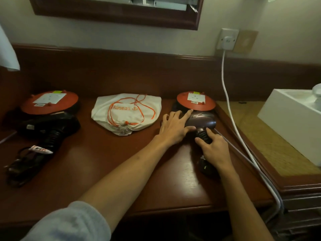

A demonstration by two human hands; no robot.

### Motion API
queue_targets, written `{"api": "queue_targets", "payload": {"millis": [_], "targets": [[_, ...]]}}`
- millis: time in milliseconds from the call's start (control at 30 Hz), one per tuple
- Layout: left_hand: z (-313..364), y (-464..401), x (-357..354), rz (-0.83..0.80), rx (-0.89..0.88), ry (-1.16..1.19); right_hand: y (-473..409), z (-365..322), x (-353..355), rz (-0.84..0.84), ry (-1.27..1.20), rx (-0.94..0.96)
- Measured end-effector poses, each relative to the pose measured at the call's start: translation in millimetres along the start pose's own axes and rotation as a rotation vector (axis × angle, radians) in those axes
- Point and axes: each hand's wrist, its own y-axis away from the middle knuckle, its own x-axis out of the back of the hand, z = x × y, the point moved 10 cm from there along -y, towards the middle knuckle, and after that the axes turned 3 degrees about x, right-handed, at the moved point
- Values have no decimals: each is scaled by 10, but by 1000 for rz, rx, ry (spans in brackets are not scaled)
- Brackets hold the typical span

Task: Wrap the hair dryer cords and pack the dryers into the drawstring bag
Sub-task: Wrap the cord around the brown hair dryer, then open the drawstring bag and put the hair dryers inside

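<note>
Dark purple plastic hair dryer (201, 121): on the wooden desk's (107, 180) right side.
Left hand (175, 126): spread flat on its barrel.
Right hand (214, 150): curled round its handle.
Risk: grey cord (243, 154) trailing off-edge may snag.

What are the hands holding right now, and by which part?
The right hand grips the purple hair dryer by its ribbed handle; the left hand rests spread on its body.
</note>
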Motion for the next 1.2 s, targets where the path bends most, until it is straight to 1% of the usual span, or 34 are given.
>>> {"api": "queue_targets", "payload": {"millis": [100,167,200,233,300,333,367,400,467,500,533,600,700,767,833,1067,1133,1200], "targets": [[-75,299,169,115,-127,94,27,-44,22,27,10,-5],[-258,560,298,152,-188,84,38,-103,37,20,72,1],[-415,682,373,165,-189,62,48,-140,37,-6,130,-7],[-605,782,471,185,-170,40,38,-171,31,-38,224,-8],[-1024,929,698,248,-89,16,17,-243,30,-90,505,7],[-1230,983,808,288,-42,13,14,-312,34,-81,629,24],[-1424,1029,902,329,3,17,20,-414,35,-32,688,57],[-1590,1073,975,366,40,27,49,-571,19,44,671,111],[-1846,1147,1027,397,96,50,167,-989,-136,167,505,286],[-1930,1171,1003,386,113,51,223,-1182,-302,154,396,362],[-1988,1182,960,364,121,46,257,-1352,-522,93,297,417],[-2057,1166,870,329,126,69,232,-1577,-1003,-45,159,460],[-2140,1115,809,296,155,192,46,-1778,-1540,-172,34,444],[-2250,1087,748,228,200,265,-71,-1832,-1859,-280,23,437],[-2362,1078,722,186,242,334,-140,-1861,-2077,-350,16,457],[-2489,1016,709,181,261,479,-355,-1804,-2203,-433,-151,458],[-2520,1024,700,220,305,514,-357,-1801,-2210,-430,-185,442],[-2546,1051,730,277,357,537,-359,-1804,-2246,-384,-196,421]]}}
